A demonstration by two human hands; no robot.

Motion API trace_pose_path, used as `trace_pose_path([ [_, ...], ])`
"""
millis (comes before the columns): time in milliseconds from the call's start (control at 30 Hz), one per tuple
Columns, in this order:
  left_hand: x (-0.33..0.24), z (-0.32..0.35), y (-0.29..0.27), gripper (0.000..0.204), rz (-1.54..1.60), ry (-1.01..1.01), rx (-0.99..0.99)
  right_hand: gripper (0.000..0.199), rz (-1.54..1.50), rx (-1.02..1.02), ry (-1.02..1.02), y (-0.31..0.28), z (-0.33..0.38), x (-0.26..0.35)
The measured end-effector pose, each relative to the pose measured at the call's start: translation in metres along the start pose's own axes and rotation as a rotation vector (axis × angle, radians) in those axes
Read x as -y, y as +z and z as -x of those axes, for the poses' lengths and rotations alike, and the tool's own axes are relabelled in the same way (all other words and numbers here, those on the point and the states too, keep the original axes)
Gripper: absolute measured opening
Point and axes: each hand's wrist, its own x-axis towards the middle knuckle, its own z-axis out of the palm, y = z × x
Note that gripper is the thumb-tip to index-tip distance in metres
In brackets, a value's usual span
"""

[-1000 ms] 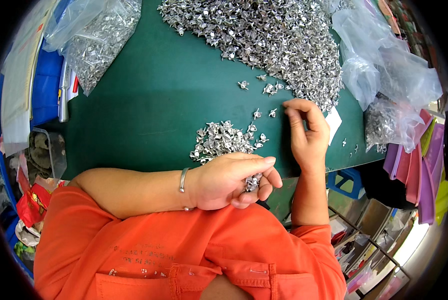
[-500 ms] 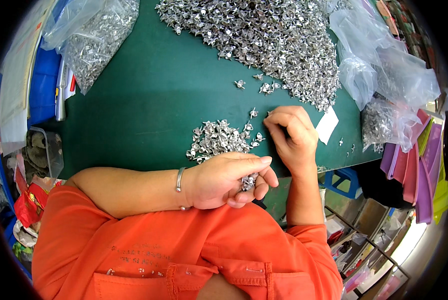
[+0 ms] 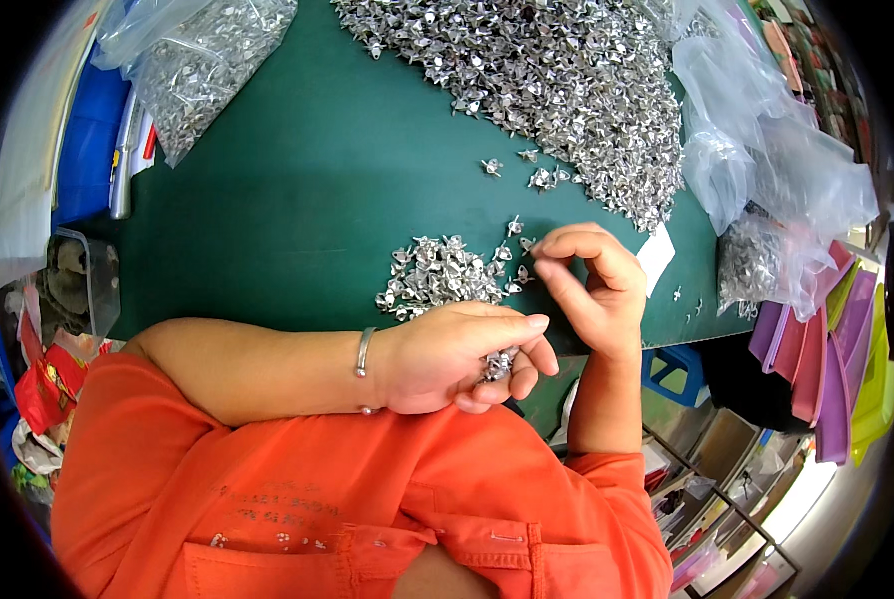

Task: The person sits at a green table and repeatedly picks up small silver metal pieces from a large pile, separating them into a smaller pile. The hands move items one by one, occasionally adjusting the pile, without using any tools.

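Metal pieces (image 3: pixel 498 365) sit clasped in my left grip (image 3: pixel 447 354); my right grip (image 3: pixel 595 290), I cannot tell; small heap (image 3: pixel 432 278) and larger pile (image 3: pixel 557 90) lie loose on the bench (image 3: pixel 287 230)

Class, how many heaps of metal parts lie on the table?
2: a large heap at the far side, a small heap just beyond the left hand. Others could be out of view.

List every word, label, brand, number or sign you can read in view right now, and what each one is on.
Nothing reads clearly enough to quote.
Orange shirt: dark rows of lettering on the chest, too small and blurred.
Red package at the left: markings too blurred to make out.
White card on the green table: no legible text.
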Motion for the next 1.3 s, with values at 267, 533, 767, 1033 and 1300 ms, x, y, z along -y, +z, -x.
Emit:
trace_pose_path([
  [267,0.001,0.0,-0.001,0.042,-0.004,0.0,0.011,0.018,0.334,-0.092,-0.235,0.019,-0.023,-0.011],
  [533,0.002,-0.002,0.0,0.042,-0.012,0.007,0.009,0.011,-0.177,-0.233,0.128,0.015,-0.015,-0.012],
  [767,0.001,-0.002,0.0,0.042,-0.008,0.005,0.002,0.012,-0.212,-0.249,0.137,0.014,-0.014,-0.013],
  [1033,-0.002,-0.001,0.001,0.042,-0.004,0.009,0.001,0.011,-0.183,-0.265,0.149,0.014,-0.015,-0.014],
  [1300,-0.004,0.001,-0.001,0.045,0.174,0.02,0.019,0.011,-0.549,-0.033,-0.018,-0.003,-0.008,0.014],
])
